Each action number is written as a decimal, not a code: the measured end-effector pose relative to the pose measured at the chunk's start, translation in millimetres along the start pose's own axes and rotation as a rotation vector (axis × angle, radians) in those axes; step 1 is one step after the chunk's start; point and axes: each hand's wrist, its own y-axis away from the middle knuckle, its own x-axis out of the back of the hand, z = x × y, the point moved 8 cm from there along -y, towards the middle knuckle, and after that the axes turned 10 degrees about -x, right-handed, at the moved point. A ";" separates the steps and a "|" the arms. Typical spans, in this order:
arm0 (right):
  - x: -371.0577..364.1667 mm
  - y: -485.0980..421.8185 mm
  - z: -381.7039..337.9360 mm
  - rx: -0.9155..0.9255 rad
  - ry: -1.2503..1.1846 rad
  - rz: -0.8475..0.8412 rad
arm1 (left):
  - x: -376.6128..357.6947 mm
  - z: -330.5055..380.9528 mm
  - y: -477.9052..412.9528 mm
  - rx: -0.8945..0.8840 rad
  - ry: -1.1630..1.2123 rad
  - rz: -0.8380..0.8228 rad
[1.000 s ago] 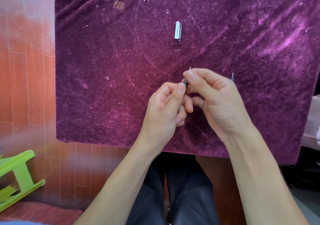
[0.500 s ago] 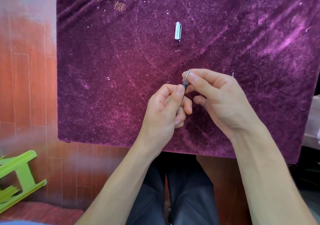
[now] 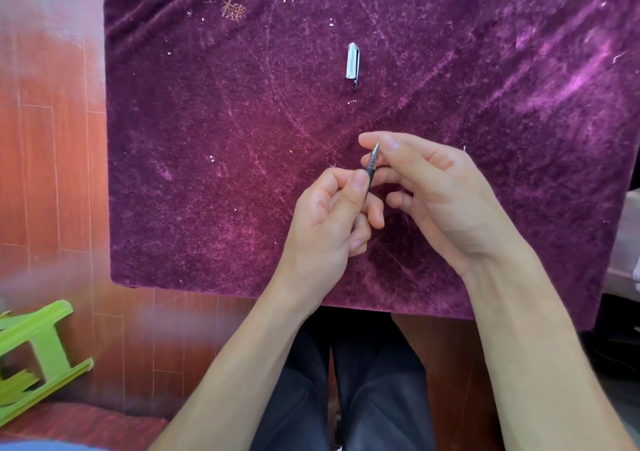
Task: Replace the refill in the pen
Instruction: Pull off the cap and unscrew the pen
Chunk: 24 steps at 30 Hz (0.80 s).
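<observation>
My left hand (image 3: pixel 329 215) grips a dark pen (image 3: pixel 371 166) by its barrel, its metal tip pointing up and away from me. My right hand (image 3: pixel 440 194) has thumb and forefinger closed around that metal tip. Most of the barrel is hidden inside my left fist. A clear pen cap (image 3: pixel 353 61) lies on the purple cloth (image 3: pixel 225 138) beyond my hands. A thin pointed end, perhaps a refill (image 3: pixel 464 149), sticks out from behind my right hand; the rest of it is hidden.
The purple velvet cloth covers a small table, its near edge just above my knees. A green plastic stool (image 3: pixel 31 357) lies tipped on the wooden floor (image 3: pixel 52 173) at the lower left. Something pale (image 3: pixel 625 242) stands past the table's right edge.
My right fingers have slid up toward the tip and spread a little, so more of the pen's grip and metal cone shows. My left hand has hardly moved.
</observation>
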 end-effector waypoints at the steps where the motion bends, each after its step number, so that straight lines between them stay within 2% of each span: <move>1: 0.6 -0.6 -0.8 0.003 0.010 0.009 | -0.2 -0.3 -0.5 -0.001 -0.006 -0.002; 16: 16.0 -22.3 -17.7 0.025 -0.094 0.074 | 1.0 2.0 -14.4 -0.014 -0.051 0.000; 19: 21.1 -28.6 -30.6 0.092 -0.117 0.155 | 3.4 2.7 -18.1 -0.023 -0.050 0.011; 24: 28.3 -42.2 -62.3 0.265 0.049 0.333 | 9.8 4.0 -26.1 -0.025 -0.035 0.036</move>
